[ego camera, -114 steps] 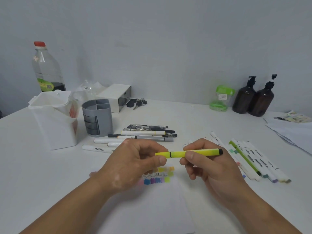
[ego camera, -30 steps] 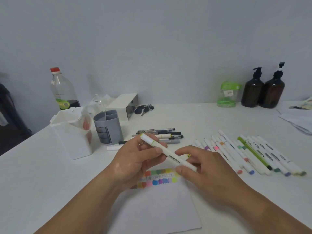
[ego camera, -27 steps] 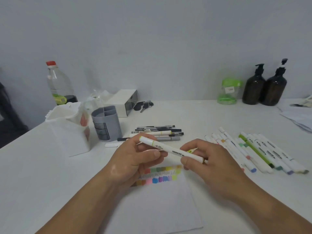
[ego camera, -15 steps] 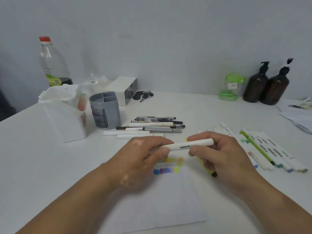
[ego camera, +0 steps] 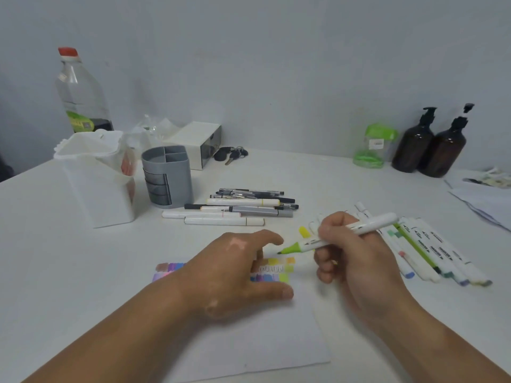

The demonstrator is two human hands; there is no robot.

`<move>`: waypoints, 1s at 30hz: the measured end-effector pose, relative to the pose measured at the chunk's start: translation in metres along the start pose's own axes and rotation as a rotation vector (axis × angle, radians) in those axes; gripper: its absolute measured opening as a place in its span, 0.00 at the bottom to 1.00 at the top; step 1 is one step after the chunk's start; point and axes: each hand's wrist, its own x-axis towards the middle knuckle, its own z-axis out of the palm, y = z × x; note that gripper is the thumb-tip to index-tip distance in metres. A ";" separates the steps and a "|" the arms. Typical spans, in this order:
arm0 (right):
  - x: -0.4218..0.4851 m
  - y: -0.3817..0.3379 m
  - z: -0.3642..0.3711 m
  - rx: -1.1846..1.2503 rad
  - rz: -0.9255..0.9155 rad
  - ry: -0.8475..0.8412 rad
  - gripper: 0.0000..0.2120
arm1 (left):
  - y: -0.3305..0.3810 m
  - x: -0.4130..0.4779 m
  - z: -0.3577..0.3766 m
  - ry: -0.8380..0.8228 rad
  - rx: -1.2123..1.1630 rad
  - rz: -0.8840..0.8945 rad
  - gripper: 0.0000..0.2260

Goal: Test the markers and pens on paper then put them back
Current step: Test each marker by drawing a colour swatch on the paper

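rear of the white surface (ego camera: 318, 175), left to right: a clear plastic bottle (ego camera: 80, 98) with a red cap, a white box (ego camera: 193, 136), keys (ego camera: 232, 154) just beside the box, a green-lidded clear jar (ego camera: 373, 145), two brown pump bottles (ego camera: 413, 145) side by side. loose papers (ego camera: 481, 197) lie at the right edge.

The left hand (ego camera: 235, 272) lies palm down, fingers (ego camera: 269, 236) straight and loosely spread, thumb out to the side. The right hand (ego camera: 356, 261) curls around a white marker (ego camera: 373, 223), its green tip pointing toward the left hand.
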 end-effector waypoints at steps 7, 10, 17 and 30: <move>-0.005 0.006 0.007 -0.122 0.096 -0.094 0.05 | -0.005 0.000 -0.001 -0.132 0.155 -0.096 0.36; -0.005 0.011 0.005 -0.355 0.055 -0.079 0.05 | -0.008 -0.002 -0.006 -0.156 0.134 -0.122 0.36; -0.003 0.017 0.005 -0.521 0.064 -0.070 0.06 | -0.011 0.000 -0.006 -0.173 0.128 -0.140 0.37; -0.007 0.014 0.005 -0.643 0.059 -0.114 0.06 | -0.014 0.002 -0.004 -0.171 0.149 -0.141 0.37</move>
